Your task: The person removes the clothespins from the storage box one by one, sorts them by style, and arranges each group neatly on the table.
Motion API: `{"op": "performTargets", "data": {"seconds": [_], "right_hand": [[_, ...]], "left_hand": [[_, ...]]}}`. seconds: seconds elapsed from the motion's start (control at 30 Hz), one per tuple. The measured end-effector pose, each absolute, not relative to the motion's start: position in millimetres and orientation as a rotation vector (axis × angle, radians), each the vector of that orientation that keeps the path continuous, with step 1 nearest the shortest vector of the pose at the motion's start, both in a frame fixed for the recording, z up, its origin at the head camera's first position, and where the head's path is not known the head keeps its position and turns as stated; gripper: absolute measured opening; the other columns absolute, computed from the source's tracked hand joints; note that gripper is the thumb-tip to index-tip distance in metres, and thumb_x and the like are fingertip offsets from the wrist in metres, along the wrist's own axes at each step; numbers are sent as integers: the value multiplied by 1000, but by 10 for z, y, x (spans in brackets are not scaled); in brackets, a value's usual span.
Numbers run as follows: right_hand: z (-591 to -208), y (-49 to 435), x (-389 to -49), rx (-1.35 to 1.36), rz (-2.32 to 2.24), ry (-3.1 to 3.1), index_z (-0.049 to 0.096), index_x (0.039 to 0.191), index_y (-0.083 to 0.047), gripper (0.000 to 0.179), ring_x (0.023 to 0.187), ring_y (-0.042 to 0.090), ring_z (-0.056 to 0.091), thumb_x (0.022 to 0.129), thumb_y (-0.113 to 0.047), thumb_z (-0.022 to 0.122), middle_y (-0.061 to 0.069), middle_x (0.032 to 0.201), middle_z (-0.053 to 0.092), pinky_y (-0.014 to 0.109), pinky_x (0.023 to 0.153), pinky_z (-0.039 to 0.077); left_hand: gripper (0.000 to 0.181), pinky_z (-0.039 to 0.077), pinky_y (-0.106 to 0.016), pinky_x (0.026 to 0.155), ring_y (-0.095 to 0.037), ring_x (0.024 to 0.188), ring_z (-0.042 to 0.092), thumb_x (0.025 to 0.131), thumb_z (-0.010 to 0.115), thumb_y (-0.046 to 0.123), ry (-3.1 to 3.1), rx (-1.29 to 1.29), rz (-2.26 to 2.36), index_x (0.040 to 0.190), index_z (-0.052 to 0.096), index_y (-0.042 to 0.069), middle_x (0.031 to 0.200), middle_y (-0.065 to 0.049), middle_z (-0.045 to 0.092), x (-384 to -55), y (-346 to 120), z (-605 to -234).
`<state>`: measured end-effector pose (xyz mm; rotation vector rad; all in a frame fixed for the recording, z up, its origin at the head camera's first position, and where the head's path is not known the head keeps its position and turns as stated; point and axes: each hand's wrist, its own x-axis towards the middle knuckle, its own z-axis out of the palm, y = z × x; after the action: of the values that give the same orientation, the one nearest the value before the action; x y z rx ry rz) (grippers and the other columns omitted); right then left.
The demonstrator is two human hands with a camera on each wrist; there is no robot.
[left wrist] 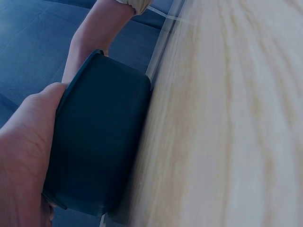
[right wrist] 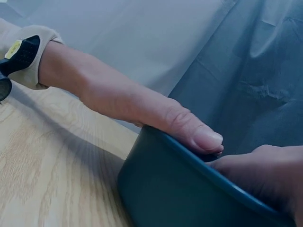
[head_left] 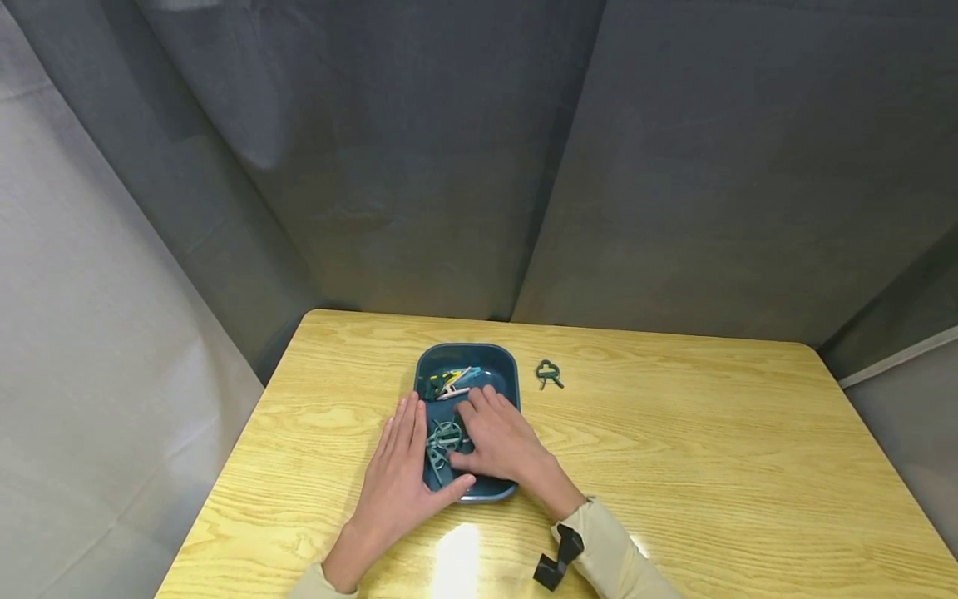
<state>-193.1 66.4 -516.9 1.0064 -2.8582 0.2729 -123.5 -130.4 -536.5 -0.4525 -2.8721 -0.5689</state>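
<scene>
A dark blue-green plastic bin (head_left: 503,366) stands on the table. Along its left rim rests my left hand (head_left: 397,478), fingers straight and thumb across the near corner. My right hand (head_left: 497,437) reaches inside, thumb and fingers spread apart around green plant clips (head_left: 443,441); its fingertips are partly hidden. Farther back in the bin lie white pegs (head_left: 454,387) with yellow and blue pieces. The left wrist view shows the bin's outer wall (left wrist: 102,137) beside that hand. In the right wrist view, the left thumb (right wrist: 203,137) lies over the rim.
One green plant clip (head_left: 549,374) lies on the wooden table (head_left: 674,433), right of the bin. Grey curtains (head_left: 449,166) hang behind the table and at its sides. A black strap (head_left: 560,559) is around the right sleeve.
</scene>
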Motion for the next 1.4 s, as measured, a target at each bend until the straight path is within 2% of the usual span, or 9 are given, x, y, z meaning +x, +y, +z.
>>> {"op": "performTargets", "data": {"seconds": [0.1, 0.2, 0.4, 0.7, 0.87, 1.0, 1.13, 1.4], "right_hand": [[-5150, 684, -1942, 1009, 363, -2856, 68, 131, -4, 73, 107, 24, 52, 85, -60, 75, 10, 124, 62, 45, 110, 46], [-5137, 712, -1959, 1015, 444, -2839, 68, 131, -4, 72, 107, 23, 51, 85, -60, 76, 9, 125, 63, 42, 102, 49], [-5114, 812, -2017, 995, 540, -2799, 68, 131, -4, 71, 101, 21, 49, 84, -56, 79, 7, 117, 62, 39, 93, 49], [-5033, 1034, -2163, 891, 634, -2810, 69, 131, -7, 69, 96, 20, 46, 83, -54, 81, 5, 108, 61, 35, 82, 46], [-5007, 1138, -2256, 833, 666, -2814, 69, 131, -6, 69, 101, 21, 48, 82, -52, 82, 5, 111, 62, 36, 84, 47], [-5005, 1221, -2324, 776, 690, -2815, 69, 131, -6, 67, 99, 20, 47, 82, -50, 82, 3, 106, 61, 36, 81, 47], [-4995, 1290, -2375, 723, 701, -2816, 69, 130, -6, 66, 96, 20, 45, 81, -47, 83, 4, 101, 58, 34, 77, 44], [-4972, 1416, -2439, 670, 743, -2815, 69, 128, -5, 65, 94, 21, 45, 79, -42, 86, 7, 98, 58, 34, 72, 42]], "left_hand": [[125, 16, -48, 130, -25, 162, 2, 85, 47, 91, -2866, -452, -574, 167, 4, 6, 176, -14, 7, -1231, -1302, -5366], [126, 16, -49, 130, -27, 162, 4, 85, 47, 91, -2860, -454, -575, 167, 7, 5, 175, -15, 9, -1229, -1298, -5367], [126, 19, -49, 129, -29, 162, 9, 84, 48, 90, -2844, -458, -569, 166, 17, -1, 175, -16, 11, -1230, -1298, -5374], [127, 18, -48, 129, -26, 162, 7, 83, 48, 91, -2860, -457, -570, 166, 16, 2, 176, -14, 9, -1301, -1299, -5407], [126, 20, -50, 128, -28, 162, 10, 84, 51, 90, -2828, -470, -573, 165, 21, -1, 174, -16, 13, -1358, -1308, -5434], [126, 20, -49, 129, -28, 162, 9, 83, 50, 90, -2840, -466, -573, 166, 18, 0, 175, -16, 13, -1401, -1313, -5474], [126, 17, -47, 130, -27, 162, 6, 83, 48, 91, -2865, -459, -584, 167, 14, 3, 176, -12, 6, -1435, -1319, -5495], [127, 15, -46, 130, -25, 162, 4, 83, 48, 92, -2870, -442, -587, 167, 10, 5, 175, -14, 10, -1458, -1311, -5499]]}}
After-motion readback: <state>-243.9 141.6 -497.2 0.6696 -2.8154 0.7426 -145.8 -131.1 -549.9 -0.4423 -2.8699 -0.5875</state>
